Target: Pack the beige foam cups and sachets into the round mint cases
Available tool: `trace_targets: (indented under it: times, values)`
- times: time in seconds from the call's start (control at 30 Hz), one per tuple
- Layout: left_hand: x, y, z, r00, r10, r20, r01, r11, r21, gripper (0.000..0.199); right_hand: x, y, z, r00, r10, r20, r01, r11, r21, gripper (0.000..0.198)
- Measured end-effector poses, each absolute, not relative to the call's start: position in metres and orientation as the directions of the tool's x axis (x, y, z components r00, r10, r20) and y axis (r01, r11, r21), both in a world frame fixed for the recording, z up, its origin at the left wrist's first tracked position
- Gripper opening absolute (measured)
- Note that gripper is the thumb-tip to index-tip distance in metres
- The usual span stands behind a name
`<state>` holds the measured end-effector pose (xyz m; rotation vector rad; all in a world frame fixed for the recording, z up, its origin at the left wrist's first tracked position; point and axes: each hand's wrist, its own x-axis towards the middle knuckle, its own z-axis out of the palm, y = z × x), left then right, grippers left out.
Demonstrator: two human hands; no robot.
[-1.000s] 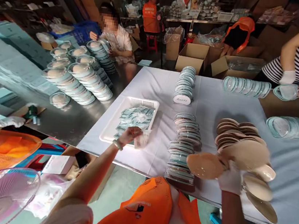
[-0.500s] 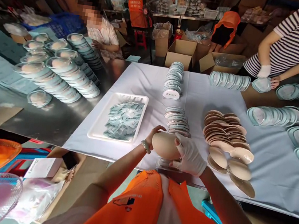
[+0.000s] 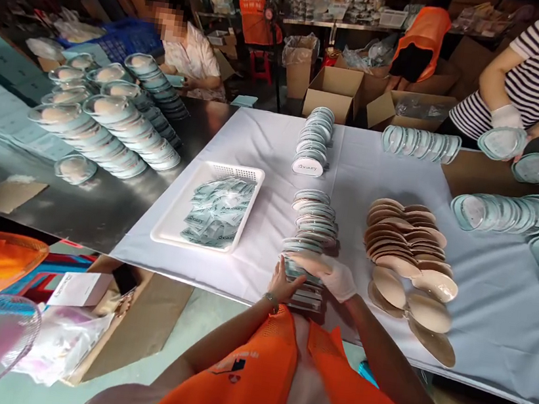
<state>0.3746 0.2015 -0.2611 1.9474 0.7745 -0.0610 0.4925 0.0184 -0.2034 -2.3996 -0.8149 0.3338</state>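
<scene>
1. Head view: both hands meet at the near edge of the white-clothed table (image 3: 275, 156), on the nearest end of a row of stacked clear round cases (image 3: 312, 234).
2. Left hand (image 3: 285, 285), bare, with a bracelet at the wrist, has its fingers spread and pressed against the left side of the nearest cases.
3. Right hand (image 3: 336, 278), in a white glove, lies flat on top of the same stack, its fingers together over a beige pad (image 3: 302, 261) resting on the top case.
4. Just right of the hands, a pile of beige silicone cups (image 3: 407, 247) fans along the cloth toward the near edge.
5. Left of the row, a white plastic tray (image 3: 169, 232) holds pale blue sachets (image 3: 218, 212).
6. Far right corner: another person's gloved hand (image 3: 505, 117) holds a clear case (image 3: 500, 143).
7. On the steel surface (image 3: 100, 206) at left, leaning rows of filled cases (image 3: 110, 128).
</scene>
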Motion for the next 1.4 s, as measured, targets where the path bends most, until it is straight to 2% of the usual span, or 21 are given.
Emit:
trace_targets:
  times: [0.07,0.17,0.23,0.3,0.4,0.57,0.8,0.9,1.0,1.07,1.17,1.27,1.4]
  values:
    - [0.374,0.195,-0.274,0.794,0.502,-0.343,0.539,-0.320,0.779,0.105,0.492,0.026,-0.201,0.651,0.729,-0.213,0.590,-0.662,-0.463,0.038]
    - [0.375,0.197,-0.282,0.823,0.478,-0.307,0.507,-0.373,0.777,0.105,0.492,0.036,-0.192,0.504,0.745,-0.438,0.748,-0.630,-0.210,0.027]
    - [0.375,0.201,-0.284,0.836,0.466,-0.290,0.492,-0.403,0.772,0.105,0.490,0.043,-0.188,0.487,0.718,-0.497,0.805,-0.590,-0.063,0.027]
    - [0.375,0.205,-0.284,0.837,0.471,-0.279,0.489,-0.413,0.769,0.104,0.486,0.051,-0.186,0.488,0.735,-0.470,0.829,-0.559,-0.014,0.034]
    - [0.375,0.208,-0.284,0.837,0.470,-0.281,0.488,-0.408,0.772,0.104,0.480,0.060,-0.186,0.484,0.749,-0.453,0.837,-0.548,-0.011,0.039]
    - [0.377,0.201,-0.279,0.846,0.443,-0.297,0.477,-0.378,0.793,0.106,0.484,0.063,-0.187,0.407,0.740,-0.536,0.866,-0.499,-0.031,0.020]
    - [0.374,0.201,-0.274,0.812,0.475,-0.340,0.525,-0.338,0.781,0.102,0.484,0.035,-0.192,0.405,0.794,-0.453,0.874,-0.481,-0.062,0.041]
    - [0.374,0.202,-0.271,0.833,0.451,-0.320,0.497,-0.358,0.790,0.104,0.481,0.037,-0.195,0.414,0.767,-0.489,0.862,-0.503,-0.060,0.040]
    - [0.377,0.199,-0.268,0.836,0.440,-0.328,0.512,-0.412,0.754,0.104,0.482,0.050,-0.196,0.424,0.709,-0.563,0.842,-0.537,-0.042,0.026]
    - [0.377,0.196,-0.269,0.830,0.442,-0.339,0.527,-0.427,0.735,0.103,0.484,0.052,-0.197,0.414,0.683,-0.602,0.835,-0.548,-0.047,0.024]
    - [0.374,0.192,-0.272,0.817,0.476,-0.327,0.533,-0.403,0.744,0.100,0.485,0.039,-0.202,0.453,0.702,-0.550,0.806,-0.586,-0.085,0.027]
    - [0.371,0.191,-0.275,0.803,0.492,-0.337,0.540,-0.362,0.760,0.100,0.485,0.022,-0.212,0.566,0.697,-0.439,0.707,-0.685,-0.176,0.039]
    - [0.372,0.194,-0.273,0.804,0.503,-0.317,0.515,-0.323,0.794,0.101,0.487,0.014,-0.221,0.595,0.724,-0.349,0.665,-0.687,-0.292,0.034]
